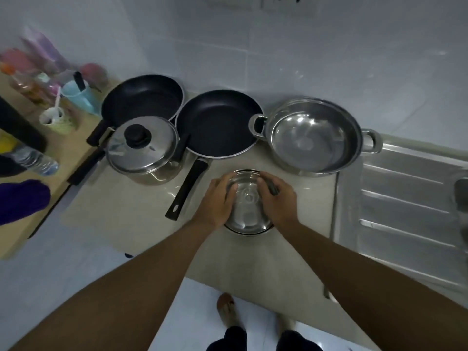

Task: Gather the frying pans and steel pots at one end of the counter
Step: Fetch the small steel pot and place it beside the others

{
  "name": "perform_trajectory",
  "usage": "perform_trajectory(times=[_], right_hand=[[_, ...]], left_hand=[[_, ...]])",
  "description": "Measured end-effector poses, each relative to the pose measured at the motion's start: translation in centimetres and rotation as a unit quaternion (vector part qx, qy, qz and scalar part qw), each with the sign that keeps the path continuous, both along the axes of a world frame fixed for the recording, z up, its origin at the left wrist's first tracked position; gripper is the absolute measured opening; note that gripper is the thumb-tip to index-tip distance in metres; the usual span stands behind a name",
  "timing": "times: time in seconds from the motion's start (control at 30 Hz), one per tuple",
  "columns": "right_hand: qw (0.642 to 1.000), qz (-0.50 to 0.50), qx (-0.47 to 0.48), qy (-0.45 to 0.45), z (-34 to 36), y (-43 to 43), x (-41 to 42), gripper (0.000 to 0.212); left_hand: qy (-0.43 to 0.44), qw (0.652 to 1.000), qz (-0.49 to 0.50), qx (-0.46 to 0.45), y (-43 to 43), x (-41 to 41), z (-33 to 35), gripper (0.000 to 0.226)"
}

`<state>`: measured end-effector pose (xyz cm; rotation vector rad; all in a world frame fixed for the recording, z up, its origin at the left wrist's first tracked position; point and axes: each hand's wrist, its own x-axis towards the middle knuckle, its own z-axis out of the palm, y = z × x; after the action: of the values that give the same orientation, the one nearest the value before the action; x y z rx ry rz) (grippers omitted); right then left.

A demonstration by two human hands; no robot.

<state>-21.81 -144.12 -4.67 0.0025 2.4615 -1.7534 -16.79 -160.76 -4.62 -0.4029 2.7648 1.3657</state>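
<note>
A small steel pot (247, 211) stands on the beige counter (126, 211) near its front edge. My left hand (217, 201) grips its left rim and my right hand (277, 196) grips its right side, fingers curled over the edge. Behind it lie two black frying pans: one at the back left (143, 97), one in the middle (219, 122) with its handle pointing toward me. A lidded steel pot (141, 148) with a black knob sits left of them. A wide, open steel pot (314, 138) with two handles stands at the right.
A steel sink drainboard (405, 193) adjoins the counter on the right. On a lower wooden surface to the left stand a blue cup (78, 97), bottles (33, 158), and a purple cloth (22, 201). White tiled wall behind; my feet show on the floor below.
</note>
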Motion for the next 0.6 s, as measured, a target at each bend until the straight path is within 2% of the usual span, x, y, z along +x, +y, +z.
perform_trajectory(times=[0.13, 0.23, 0.33, 0.4, 0.47, 0.6], right_hand=[[0.998, -0.038, 0.045, 0.018, -0.5, -0.9, -0.1, 0.026], [0.988, -0.047, 0.127, 0.071, -0.5, -1.2, -0.2, 0.029], [0.95, -0.041, 0.265, 0.161, -0.8, -1.4, -0.3, 0.044], [0.932, -0.021, 0.327, 0.158, -0.9, -1.5, -0.9, 0.059], [0.917, 0.006, 0.373, 0.143, -1.0, -1.6, -2.0, 0.065], [0.898, 0.033, 0.422, 0.121, -0.9, -1.8, -4.3, 0.066]], left_hand=[[0.004, 1.0, -0.027, 0.006, -0.9, -1.1, -0.7, 0.041], [0.025, 0.998, -0.051, -0.001, -1.3, -1.5, -0.7, 0.043], [0.075, 0.986, -0.082, -0.126, -1.6, -2.0, -0.8, 0.05], [0.073, 0.97, -0.106, -0.206, -2.1, -2.8, -1.1, 0.055], [0.044, 0.962, -0.123, -0.239, -2.6, -3.8, -1.3, 0.059], [0.022, 0.955, -0.143, -0.26, -3.3, -6.3, -1.7, 0.061]])
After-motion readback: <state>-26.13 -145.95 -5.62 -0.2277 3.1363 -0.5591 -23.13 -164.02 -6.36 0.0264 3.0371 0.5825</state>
